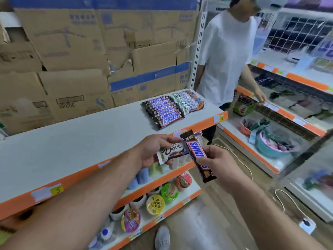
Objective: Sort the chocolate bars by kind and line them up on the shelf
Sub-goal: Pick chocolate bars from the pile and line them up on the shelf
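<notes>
left grip (pixel 153 150) pinches dove bar (pixel 173 150) | right grip (pixel 215 164) pinches snickers bar (pixel 195 150) | shelf (pixel 81 141): snickers row (pixel 162 110) beside dove row (pixel 189 101) | person (pixel 227 51) beyond

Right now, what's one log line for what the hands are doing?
left hand: holds Dove bar | right hand: holds Snickers bar | shelf: Snickers row beside Dove row

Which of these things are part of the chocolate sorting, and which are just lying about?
Job: Snickers bar in the right hand; Dove bar in the left hand; Snickers row; Dove row; top shelf.
Lying about: cardboard boxes; noodle cups; plastic basins; white cable.
</notes>
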